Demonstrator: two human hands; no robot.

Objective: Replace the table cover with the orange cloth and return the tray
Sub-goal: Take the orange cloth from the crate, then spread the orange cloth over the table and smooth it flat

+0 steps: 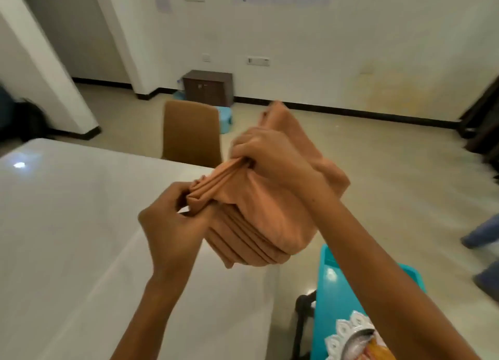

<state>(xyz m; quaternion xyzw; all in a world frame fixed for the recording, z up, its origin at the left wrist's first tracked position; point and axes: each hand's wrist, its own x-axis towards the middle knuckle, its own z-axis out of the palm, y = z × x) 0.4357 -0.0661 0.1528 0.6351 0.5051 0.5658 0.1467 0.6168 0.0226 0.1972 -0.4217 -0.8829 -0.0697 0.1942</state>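
Observation:
A folded orange cloth (259,219) hangs in the air over the near right corner of the white table (67,238). My left hand (172,230) pinches a bunched edge of the cloth at its left end. My right hand (267,154) grips the same gathered edge higher up, and the rest of the cloth drapes behind and below it. At the bottom right, a tray (353,338) with a white lace mat and some items rests on a turquoise seat (340,292); my right forearm partly hides it.
A brown chair (191,133) stands at the table's far side. Behind it are a dark wooden cabinet (208,87) and a blue stool (225,119) by the wall. Another person's legs (483,232) show at the right edge. Tiled floor stretches to the right.

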